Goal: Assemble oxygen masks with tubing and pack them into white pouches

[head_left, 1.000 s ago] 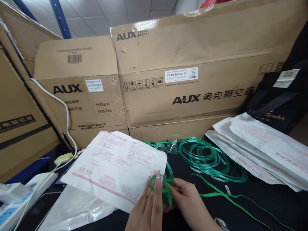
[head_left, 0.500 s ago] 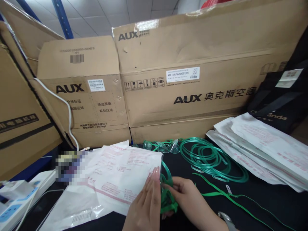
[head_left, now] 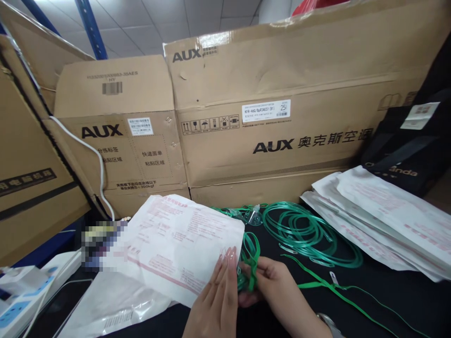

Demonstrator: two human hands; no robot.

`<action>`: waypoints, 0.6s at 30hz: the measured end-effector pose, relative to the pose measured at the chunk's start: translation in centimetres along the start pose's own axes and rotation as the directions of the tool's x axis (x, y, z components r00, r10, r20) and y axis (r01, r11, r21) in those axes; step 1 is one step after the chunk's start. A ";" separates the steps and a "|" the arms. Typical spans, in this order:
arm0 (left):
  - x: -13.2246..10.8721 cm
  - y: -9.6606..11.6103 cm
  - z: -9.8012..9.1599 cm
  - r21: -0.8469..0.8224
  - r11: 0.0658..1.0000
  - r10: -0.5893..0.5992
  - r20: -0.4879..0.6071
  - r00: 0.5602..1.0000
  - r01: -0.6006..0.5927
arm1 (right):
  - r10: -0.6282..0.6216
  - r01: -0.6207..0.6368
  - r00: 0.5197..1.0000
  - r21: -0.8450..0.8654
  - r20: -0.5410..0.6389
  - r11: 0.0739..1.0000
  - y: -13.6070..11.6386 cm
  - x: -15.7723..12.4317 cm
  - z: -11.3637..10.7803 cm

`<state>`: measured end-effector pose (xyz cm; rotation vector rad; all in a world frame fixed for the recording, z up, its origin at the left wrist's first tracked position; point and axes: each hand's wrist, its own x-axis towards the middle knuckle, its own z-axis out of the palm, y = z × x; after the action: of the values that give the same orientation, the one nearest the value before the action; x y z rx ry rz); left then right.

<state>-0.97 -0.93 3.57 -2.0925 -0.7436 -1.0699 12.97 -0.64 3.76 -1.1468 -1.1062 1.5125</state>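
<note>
A white printed pouch (head_left: 169,239) lies tilted at centre left, over a clear bag (head_left: 120,300). My left hand (head_left: 218,291) rests flat against the pouch's right edge, fingers stretched out and close together. Just right of it, my right hand (head_left: 269,281) has its fingers closed on a bundle of green tubing with a green strap (head_left: 252,263), at the pouch's edge. Part of the bundle is hidden behind my left hand. Coiled green tubing (head_left: 306,230) and a clear mask (head_left: 253,216) lie beyond my hands.
Stacked white pouches (head_left: 394,216) lie at the right, near a black bag (head_left: 391,159). Green straps (head_left: 338,286) lie on the black table. Cardboard boxes (head_left: 282,141) stand at the back. At the lower left are a power strip (head_left: 17,300) and a dark phone-like slab (head_left: 63,305).
The pouch has lifted and shifted slightly right, covering some clear masks behind it. The green bundle in my right hand has moved slightly right and up.
</note>
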 end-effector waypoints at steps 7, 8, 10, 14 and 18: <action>-1.8 0.4 0.2 0.030 0.997 0.061 0.083 0.995 -0.064 | -0.106 0.108 0.994 -0.217 0.021 0.970 0.9 -0.1 0.2; -1.9 0.4 0.2 0.023 0.998 0.057 0.095 0.994 -0.060 | -0.031 0.040 0.997 -0.135 0.064 0.990 0.6 -0.1 0.2; -1.7 0.3 0.1 0.005 0.997 0.073 0.104 0.992 -0.074 | 0.084 -0.086 0.991 0.015 0.099 0.996 0.0 0.0 0.0; -0.6 0.0 -0.1 -0.007 0.996 0.093 0.055 0.994 -0.093 | 0.147 -0.160 0.986 0.208 0.075 0.965 -0.7 0.1 -0.5; -0.3 0.1 0.0 -0.033 0.997 0.076 0.026 0.997 -0.075 | 0.084 -0.093 0.995 0.161 0.059 0.983 -0.3 0.2 -0.3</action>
<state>-1.00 -1.06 3.30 -2.1489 -0.6596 -1.0201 13.32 -0.37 3.92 -1.0605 -0.9565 1.6778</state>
